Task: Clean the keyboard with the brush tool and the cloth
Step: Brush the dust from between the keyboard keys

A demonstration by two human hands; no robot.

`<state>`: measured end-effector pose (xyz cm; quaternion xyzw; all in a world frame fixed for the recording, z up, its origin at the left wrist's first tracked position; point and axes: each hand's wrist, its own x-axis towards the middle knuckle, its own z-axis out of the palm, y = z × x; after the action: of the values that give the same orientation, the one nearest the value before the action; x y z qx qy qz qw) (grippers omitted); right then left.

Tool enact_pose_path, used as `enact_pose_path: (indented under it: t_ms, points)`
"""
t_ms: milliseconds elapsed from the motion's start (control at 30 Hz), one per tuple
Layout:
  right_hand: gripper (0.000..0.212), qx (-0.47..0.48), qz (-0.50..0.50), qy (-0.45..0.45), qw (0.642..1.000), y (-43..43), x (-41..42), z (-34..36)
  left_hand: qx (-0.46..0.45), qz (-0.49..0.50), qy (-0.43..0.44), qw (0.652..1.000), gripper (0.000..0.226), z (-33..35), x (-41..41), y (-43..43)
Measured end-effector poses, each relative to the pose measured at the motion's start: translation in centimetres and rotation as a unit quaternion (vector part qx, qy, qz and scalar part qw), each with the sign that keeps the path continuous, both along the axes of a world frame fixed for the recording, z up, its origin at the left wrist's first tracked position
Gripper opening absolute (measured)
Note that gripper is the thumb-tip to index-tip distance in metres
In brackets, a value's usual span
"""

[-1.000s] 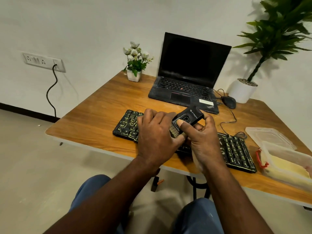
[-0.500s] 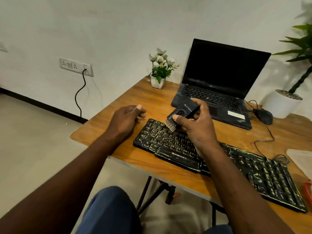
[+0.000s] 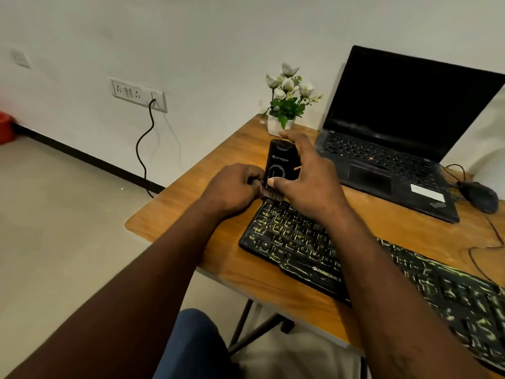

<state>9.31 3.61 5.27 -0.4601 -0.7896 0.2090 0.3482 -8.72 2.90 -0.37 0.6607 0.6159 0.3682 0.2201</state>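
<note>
Left hand point(image 3: 232, 187) joined right hand point(image 3: 308, 181) on black upright brush tool point(image 3: 281, 160), bristles down.

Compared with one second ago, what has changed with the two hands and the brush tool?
The right hand carried the brush tool from the middle of the keyboard to its far left corner, bristles down. The left hand, briefly apart, came back beside the bristles, fingers curled; whether they pinch is unclear. The right hand's grip, the keyboard and the laptop stayed.
</note>
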Motion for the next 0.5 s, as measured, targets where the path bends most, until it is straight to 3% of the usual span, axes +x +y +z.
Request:
enact_pose_path:
  t_ms: [500]
  points:
    - [0.089,0.058,0.092,-0.111,0.988,-1.1,-0.2,0.2,-0.038,-0.021,0.011,0.999,0.013,0.0,-0.8,1.0]
